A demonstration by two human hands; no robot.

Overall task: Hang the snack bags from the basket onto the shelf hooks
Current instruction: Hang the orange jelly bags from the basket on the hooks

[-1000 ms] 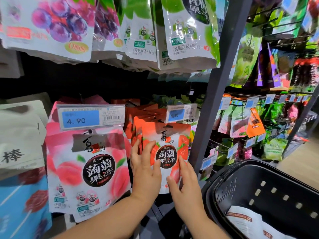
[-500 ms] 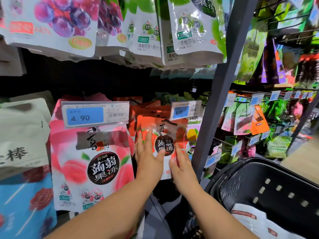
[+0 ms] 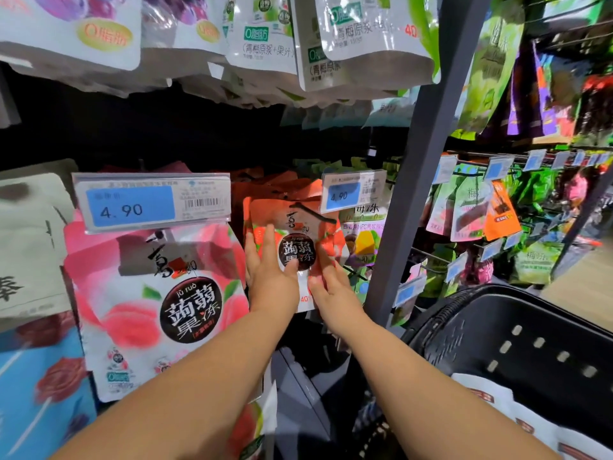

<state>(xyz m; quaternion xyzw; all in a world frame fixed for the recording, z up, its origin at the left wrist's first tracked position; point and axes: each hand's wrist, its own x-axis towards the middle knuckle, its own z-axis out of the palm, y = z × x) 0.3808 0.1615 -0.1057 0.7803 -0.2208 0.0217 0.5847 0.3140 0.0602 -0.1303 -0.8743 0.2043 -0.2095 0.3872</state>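
Meanwhile, at a shop's snack shelf, a person is pressing a red strawberry snack bag [image 3: 282, 215] against the row of like bags behind it. The left hand [image 3: 270, 280] is lying flat on the bag's front at its 8 o'clock side, fingers straight and spread wide, thumb touching the dark round label. The right hand [image 3: 333, 288] is meeting the bag at 5 o'clock, fingers stretched out along its lower corner rather than curled (motion blur is hiding whether any fingertip is slipping behind the edge). The bag is hanging upright at the centre of the view, with a black hook [image 3: 313, 213] crossing its upper right corner; whether the hook is passing through the bag's hole cannot be told. A blue price tag [image 3: 353, 195] reading 4.90 is sitting at the bag's 1 o'clock, overlapping its corner. At 9 o'clock of the hands a larger pink peach bag [image 3: 156, 303] is hanging beneath its own 4.90 tag [image 3: 151, 202]. A grey upright [image 3: 421, 167] is rising at 3 o'clock, just beside the right hand. Beyond it, at 4 o'clock, the black basket [image 3: 517, 330] is standing with a white packet [image 3: 487, 403] lying in it, well apart from the hands.
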